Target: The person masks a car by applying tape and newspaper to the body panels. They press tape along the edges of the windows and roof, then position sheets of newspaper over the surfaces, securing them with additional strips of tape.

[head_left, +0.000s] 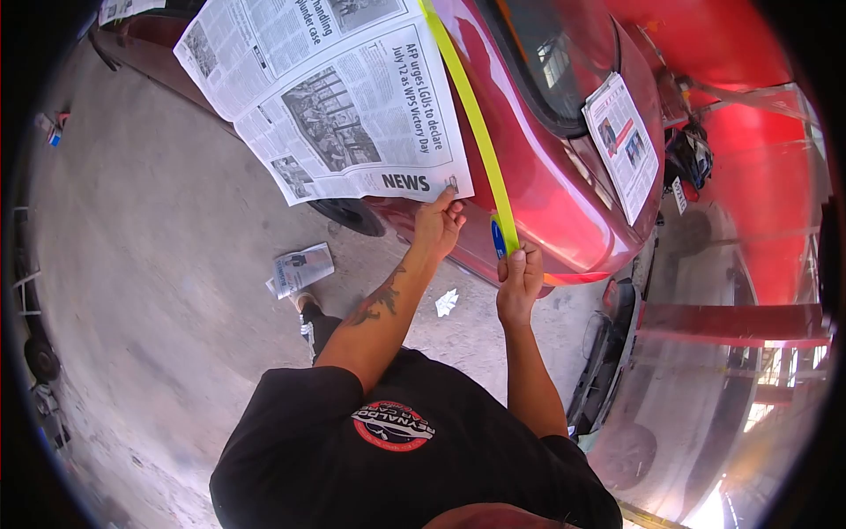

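A sheet of newspaper (pixel 352 115) lies against the side of a red car (pixel 564 203). At its lower right corner, near the word NEWS, my left hand (pixel 438 225) pinches the edge between thumb and fingers. My right hand (pixel 520 280) grips a roll of yellow masking tape (pixel 499 238) with a blue label at its core. From the roll, a long yellow tape strip (pixel 476 119) runs up along the newspaper's right edge to the top of the view. The roll sits close to the car's rear panel.
A folded newspaper (pixel 622 145) rests on the car's rear. On the concrete floor lie another newspaper (pixel 302 269) and a crumpled white scrap (pixel 447 302). A dark bumper (pixel 608 357) stands on the right. Beyond the car is a motorcycle (pixel 689 159).
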Tool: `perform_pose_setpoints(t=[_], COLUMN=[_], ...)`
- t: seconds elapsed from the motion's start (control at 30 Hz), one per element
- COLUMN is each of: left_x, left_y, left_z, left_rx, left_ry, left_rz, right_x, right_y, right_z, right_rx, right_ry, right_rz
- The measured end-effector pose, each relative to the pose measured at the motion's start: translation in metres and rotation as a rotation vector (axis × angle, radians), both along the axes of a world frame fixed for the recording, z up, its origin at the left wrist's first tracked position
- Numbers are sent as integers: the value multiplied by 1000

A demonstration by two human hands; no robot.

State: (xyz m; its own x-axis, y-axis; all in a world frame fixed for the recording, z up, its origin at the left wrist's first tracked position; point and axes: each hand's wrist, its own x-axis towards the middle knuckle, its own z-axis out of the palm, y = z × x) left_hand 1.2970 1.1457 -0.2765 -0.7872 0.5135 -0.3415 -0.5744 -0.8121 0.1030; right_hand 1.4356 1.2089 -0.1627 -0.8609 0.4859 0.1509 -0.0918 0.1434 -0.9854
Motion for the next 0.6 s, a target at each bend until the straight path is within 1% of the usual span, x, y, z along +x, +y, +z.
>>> perform_pose_setpoints(t=[0.03, 0.13, 0.23, 0.37, 0.47, 0.53, 0.6], left_x=[0, 4, 11, 16, 17, 17, 17], left_y=[1, 1, -1, -8, -13, -12, -15], left_z=[3, 14, 17, 21, 23, 22, 19], left_rx=[0, 54, 121, 127, 136, 157, 249], left_ry=[-9, -57, -1, 37, 68, 99, 195], left_rz=[8, 18, 12, -20, -38, -54, -131], right_x=[1, -6, -23, -41, -45, -47, -50], right_y=[-2, 8, 22, 27, 25, 23, 24], right_z=[4, -12, -28, -43, -42, -41, -43], right_rx=[-12, 130, 298, 261, 236, 215, 225], right_ry=[36, -70, -310, -327, -344, -339, -340], right_rz=[23, -22, -67, -46, -17, -36, -36])
